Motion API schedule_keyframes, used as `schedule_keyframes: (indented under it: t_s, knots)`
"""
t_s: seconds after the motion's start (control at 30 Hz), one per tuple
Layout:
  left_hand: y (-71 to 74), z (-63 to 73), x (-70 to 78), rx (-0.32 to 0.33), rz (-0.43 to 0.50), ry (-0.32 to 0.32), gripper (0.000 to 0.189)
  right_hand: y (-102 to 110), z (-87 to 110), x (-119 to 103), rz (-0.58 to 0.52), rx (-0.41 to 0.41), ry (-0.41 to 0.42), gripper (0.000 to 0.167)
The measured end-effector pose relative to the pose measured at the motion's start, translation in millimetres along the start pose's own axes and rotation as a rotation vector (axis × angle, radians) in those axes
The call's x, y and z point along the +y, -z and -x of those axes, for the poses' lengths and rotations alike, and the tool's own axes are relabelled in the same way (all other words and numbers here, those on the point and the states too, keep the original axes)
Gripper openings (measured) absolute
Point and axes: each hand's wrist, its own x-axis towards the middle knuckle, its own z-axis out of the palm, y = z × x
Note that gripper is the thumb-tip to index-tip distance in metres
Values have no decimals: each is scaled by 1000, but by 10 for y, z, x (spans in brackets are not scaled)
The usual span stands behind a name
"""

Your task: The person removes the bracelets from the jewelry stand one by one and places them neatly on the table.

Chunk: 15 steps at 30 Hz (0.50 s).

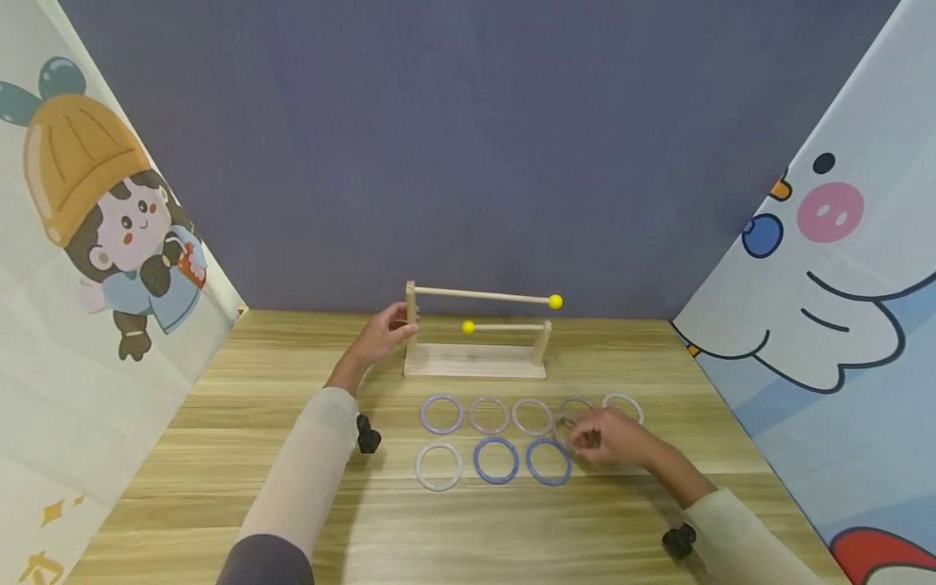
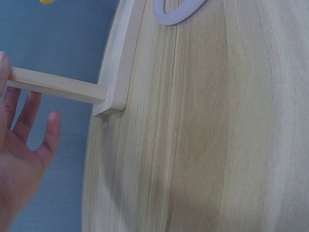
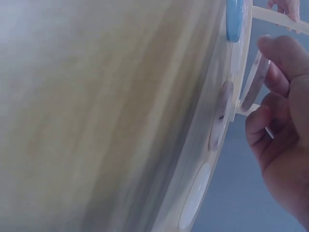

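A wooden stand (image 1: pixel 475 361) has two upright posts, each bearing a horizontal rod with a yellow ball at its end. My left hand (image 1: pixel 383 333) holds the taller left post (image 2: pixel 58 86) between thumb and fingers. Over the right part of the ring rows, my right hand (image 1: pixel 613 436) pinches a brownish translucent ring (image 3: pixel 254 83) between thumb and index finger, tilted up off the table. Beneath it lies another brownish ring (image 3: pixel 221 116), with a white ring (image 3: pixel 195 195) to its right in the head view.
Several rings lie in two rows in front of the stand, among them a purple ring (image 1: pixel 424 422), a white ring (image 1: pixel 418 470) and a blue ring (image 1: pixel 477 467). A dark blue panel (image 1: pixel 468 162) rises behind the wooden table (image 1: pixel 292 374), with printed panels at both sides.
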Motion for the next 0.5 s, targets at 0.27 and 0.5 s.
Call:
schedule_keyframes:
  t_s: [0.27,0.5]
  knots:
    - [-4,7,25,-3,35,1,47,7,157,-43,39,-20,12,23]
    - [-10,5,24,5,22,8,46,32,281,-47,-7,-63,-25,22]
